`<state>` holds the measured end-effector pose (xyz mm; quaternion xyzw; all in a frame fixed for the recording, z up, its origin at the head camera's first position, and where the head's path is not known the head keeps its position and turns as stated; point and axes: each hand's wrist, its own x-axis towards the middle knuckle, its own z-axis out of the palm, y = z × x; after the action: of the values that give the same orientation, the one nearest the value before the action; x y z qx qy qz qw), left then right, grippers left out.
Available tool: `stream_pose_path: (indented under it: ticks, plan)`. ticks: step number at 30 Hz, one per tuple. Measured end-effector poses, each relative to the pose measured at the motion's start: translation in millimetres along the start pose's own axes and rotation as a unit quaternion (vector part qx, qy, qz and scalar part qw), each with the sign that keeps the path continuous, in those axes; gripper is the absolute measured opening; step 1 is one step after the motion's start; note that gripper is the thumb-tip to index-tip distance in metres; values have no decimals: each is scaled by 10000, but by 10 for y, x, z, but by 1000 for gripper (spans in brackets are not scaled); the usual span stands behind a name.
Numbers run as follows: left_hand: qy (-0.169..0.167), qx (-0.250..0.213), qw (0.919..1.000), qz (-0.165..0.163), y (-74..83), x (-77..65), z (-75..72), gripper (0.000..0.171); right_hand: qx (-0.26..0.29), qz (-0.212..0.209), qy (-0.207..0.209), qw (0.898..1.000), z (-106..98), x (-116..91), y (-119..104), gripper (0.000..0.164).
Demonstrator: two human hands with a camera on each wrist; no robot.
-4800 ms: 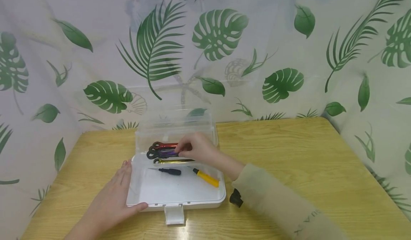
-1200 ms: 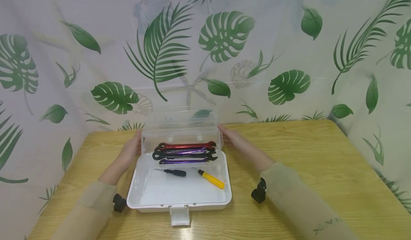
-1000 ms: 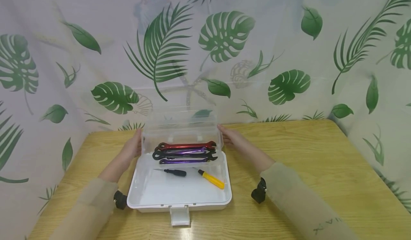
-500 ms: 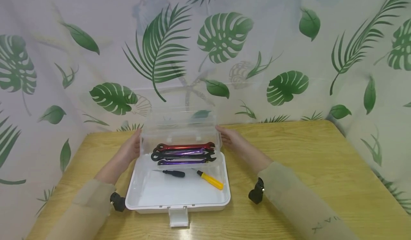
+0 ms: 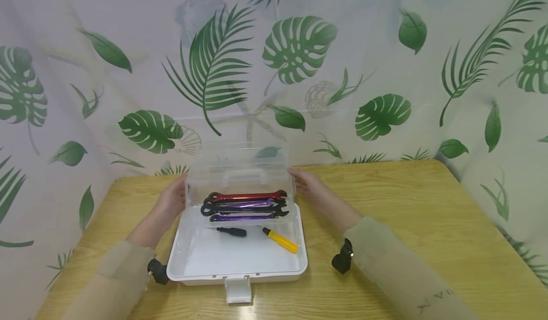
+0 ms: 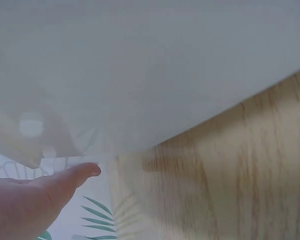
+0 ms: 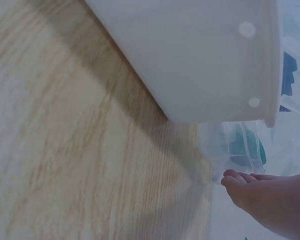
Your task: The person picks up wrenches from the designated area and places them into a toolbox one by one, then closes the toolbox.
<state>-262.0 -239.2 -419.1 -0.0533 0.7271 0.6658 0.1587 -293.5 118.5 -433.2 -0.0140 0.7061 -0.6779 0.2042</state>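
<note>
A white toolbox (image 5: pixel 239 265) with a raised clear lid (image 5: pixel 239 160) sits on the table. In its clear upper tray lie several wrenches, among them a red wrench (image 5: pixel 248 197), a black wrench (image 5: pixel 244 210) and a purple wrench (image 5: pixel 244 218). Below them, a black-handled screwdriver (image 5: pixel 233 231) and a yellow-handled tool (image 5: pixel 280 240) rest on the box floor. My left hand (image 5: pixel 170 200) is at the left side of the lid, fingertips partly hidden by its edge. At the lid's right side, my right hand (image 5: pixel 310 186) has its thumb extended and fingers loosely bent.
The wooden table (image 5: pixel 385 206) extends on both sides of the box. A leaf-patterned cloth (image 5: pixel 342 49) hangs close behind the lid. The box's latch (image 5: pixel 238 290) hangs down at the front. Black wrist cameras (image 5: pixel 342 258) sit beside both sleeves.
Earlier, my right hand was at the wrenches and my left at the box's front left corner. Both moved to the lid's sides. A purple wrench lies where a yellow one showed in front.
</note>
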Motion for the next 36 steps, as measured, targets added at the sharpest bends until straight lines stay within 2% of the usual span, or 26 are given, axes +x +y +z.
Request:
stream_pose_path:
  ticks: [5, 9, 11, 15, 21, 27, 31, 36]
  plan:
    - [41, -52, 9998, 175, -16, -18, -24, 68, -52, -230, -104, 9997, -12, -32, -3, 71]
    - [128, -445, 9981, 414, -16, -40, -57, 38, -141, -529, -242, 9982, -32, -46, -13, 67]
    - [159, -734, 9956, 562, -14, -50, -72, 31, -168, -629, -276, 9975, -37, -55, -33, 67]
    - [97, -941, 9926, 763, 4, -84, -85, 37, -347, -829, -477, 9948, -53, -102, -89, 66]
    - [88, -648, 9942, 859, 48, -136, -105, 34, -770, -1020, -801, 9886, -99, -179, -157, 68]
    - [57, -500, 9926, 1107, 77, -172, -143, 42, -1060, -1050, -987, 9839, -114, -272, -262, 77]
    - [29, -267, 9948, 983, 109, -216, -142, 44, -1138, -1077, -946, 9831, -112, -307, -309, 76]
    - [-120, -252, 9972, 687, 172, -260, -102, 70, -1325, -1098, -762, 9821, -92, -351, -337, 76]
